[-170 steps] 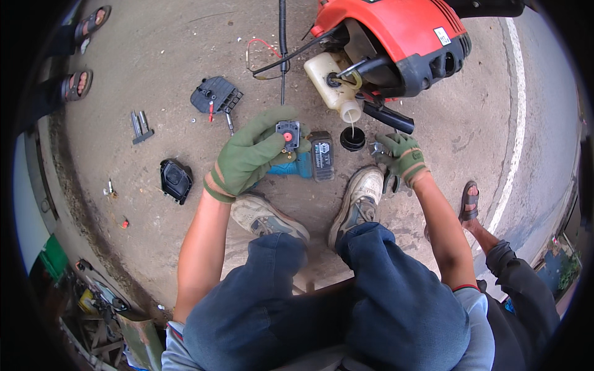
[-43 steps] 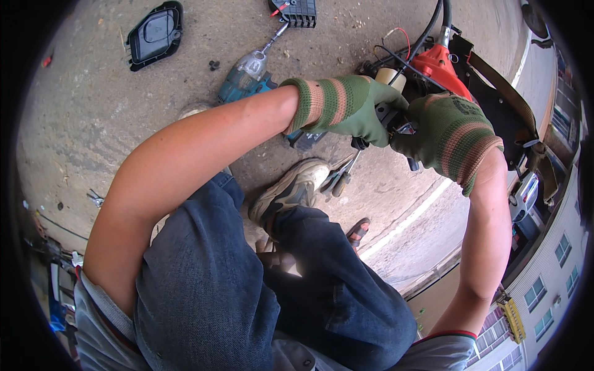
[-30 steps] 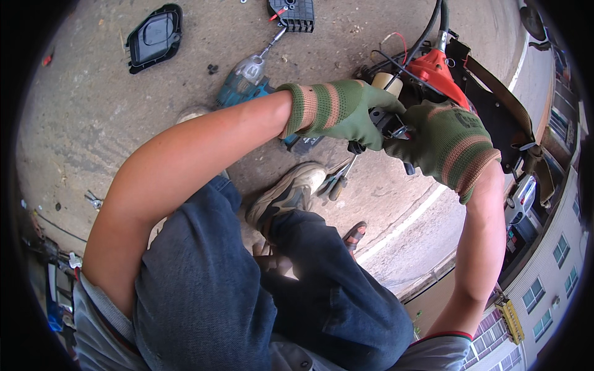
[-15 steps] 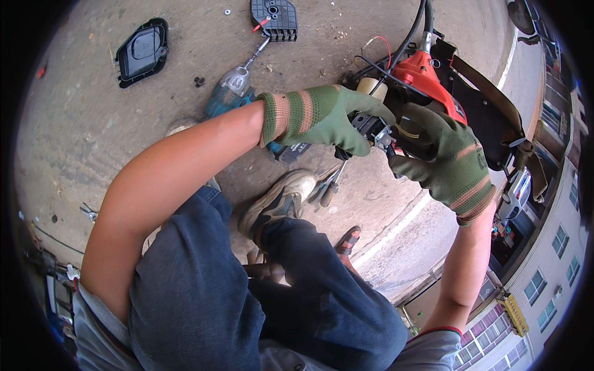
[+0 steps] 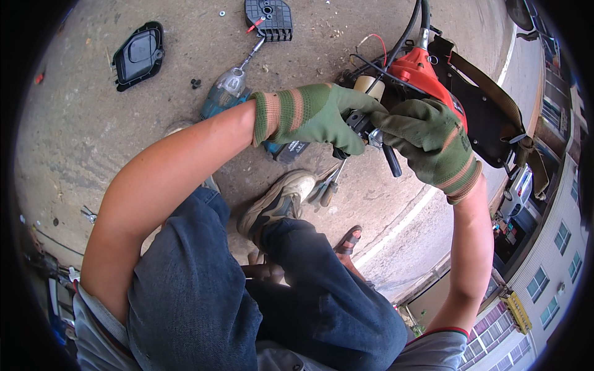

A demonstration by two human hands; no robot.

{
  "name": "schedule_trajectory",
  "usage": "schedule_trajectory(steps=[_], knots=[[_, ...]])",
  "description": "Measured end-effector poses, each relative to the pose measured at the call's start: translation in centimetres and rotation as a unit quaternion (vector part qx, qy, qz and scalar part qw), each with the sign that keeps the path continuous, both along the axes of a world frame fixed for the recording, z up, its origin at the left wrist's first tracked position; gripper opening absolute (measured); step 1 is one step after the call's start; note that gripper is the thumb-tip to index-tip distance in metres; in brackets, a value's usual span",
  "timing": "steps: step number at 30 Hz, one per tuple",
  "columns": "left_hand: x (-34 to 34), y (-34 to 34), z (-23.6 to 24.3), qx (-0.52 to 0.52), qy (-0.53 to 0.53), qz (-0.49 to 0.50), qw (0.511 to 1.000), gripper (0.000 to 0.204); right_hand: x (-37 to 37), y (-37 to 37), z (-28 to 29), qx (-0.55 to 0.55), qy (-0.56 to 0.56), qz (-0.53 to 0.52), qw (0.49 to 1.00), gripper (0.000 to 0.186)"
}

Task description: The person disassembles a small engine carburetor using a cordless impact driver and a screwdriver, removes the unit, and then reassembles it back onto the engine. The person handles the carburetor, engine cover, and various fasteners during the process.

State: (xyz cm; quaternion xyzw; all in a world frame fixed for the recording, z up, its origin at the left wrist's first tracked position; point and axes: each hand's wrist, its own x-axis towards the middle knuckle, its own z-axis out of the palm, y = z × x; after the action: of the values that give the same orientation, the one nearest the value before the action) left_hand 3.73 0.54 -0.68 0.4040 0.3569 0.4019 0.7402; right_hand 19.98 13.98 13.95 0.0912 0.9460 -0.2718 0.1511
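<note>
Black plastic covers (image 5: pixel 138 54) lay far left on the concrete, with a teal cordless driver (image 5: pixel 228 93) beside the forearm. Centre frame, the green-gloved left hand (image 5: pixel 322 114) was curled around a small black metal part (image 5: pixel 362 123). The green-gloved right hand (image 5: pixel 430 145) pinched a black-handled tool (image 5: pixel 391 162) against it, just below the red engine machine (image 5: pixel 421 68).

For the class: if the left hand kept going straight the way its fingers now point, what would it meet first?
Most likely the right hand: the left hand points rightward at it, both gripping one small dark part. Depth is hard to judge.
</note>
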Motion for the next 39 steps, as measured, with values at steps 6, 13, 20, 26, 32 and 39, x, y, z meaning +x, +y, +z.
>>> schedule_trajectory(steps=[6,13,20,26,32,39], knots=[[-0.2,0.1,0.5,-0.034,-0.012,-0.018,0.999,0.075,0.5,-0.6,-0.5,0.02,0.059,-0.002,0.998,0.033],[-0.5,-0.4,0.4,-0.046,-0.088,0.008,0.995,0.078,0.9,-1.8,-1.4,0.085,0.123,-0.001,0.989,0.03],[-0.4,-0.4,0.4,-0.03,-0.086,0.013,0.996,0.079,2.6,-2.6,-2.0,0.081,0.152,-0.053,0.984,0.03],[0.0,-0.4,0.5,-0.011,-0.044,0.016,0.999,0.077,1.2,-2.3,-1.3,0.094,0.12,-0.017,0.988,0.029],[0.3,-0.7,0.6,0.03,-0.024,0.05,0.998,0.073,1.0,-2.7,-1.1,0.093,0.113,-0.047,0.988,0.028],[1.5,-0.7,0.3,0.007,-0.023,0.058,0.998,0.069,1.4,-3.1,-1.3,0.109,0.111,-0.05,0.987,0.028]])
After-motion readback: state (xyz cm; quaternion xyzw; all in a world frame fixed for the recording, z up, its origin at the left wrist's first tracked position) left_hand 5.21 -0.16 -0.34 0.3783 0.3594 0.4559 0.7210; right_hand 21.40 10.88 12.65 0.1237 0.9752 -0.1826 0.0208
